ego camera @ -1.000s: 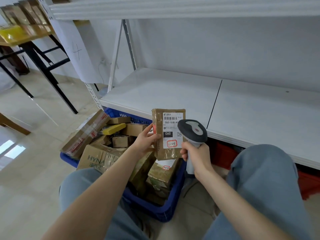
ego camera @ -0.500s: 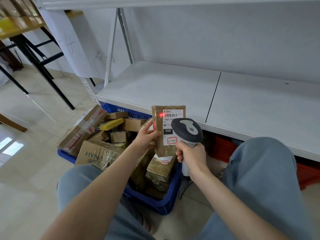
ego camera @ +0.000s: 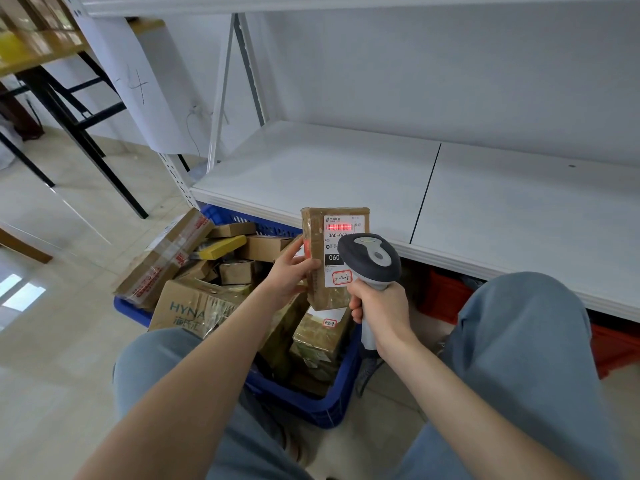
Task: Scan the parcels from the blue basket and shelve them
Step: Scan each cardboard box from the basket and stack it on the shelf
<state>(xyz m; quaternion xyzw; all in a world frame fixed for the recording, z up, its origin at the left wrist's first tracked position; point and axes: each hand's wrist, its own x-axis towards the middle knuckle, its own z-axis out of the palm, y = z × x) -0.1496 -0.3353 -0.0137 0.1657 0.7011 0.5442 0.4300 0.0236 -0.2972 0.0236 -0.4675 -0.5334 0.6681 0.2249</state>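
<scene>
Parcel (ego camera: 320, 271) label reads "060", handwritten "3-2-1"; box (ego camera: 187, 311) reads "HYNA".

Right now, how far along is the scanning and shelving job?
Early. Nothing looks shelved: the visible white shelf holds no parcels. In hand: the left hand holds a brown parcel upright while the right hand aims the scanner, red light across its barcode. Left: shelving this one, then the many boxes in the blue basket.
</scene>
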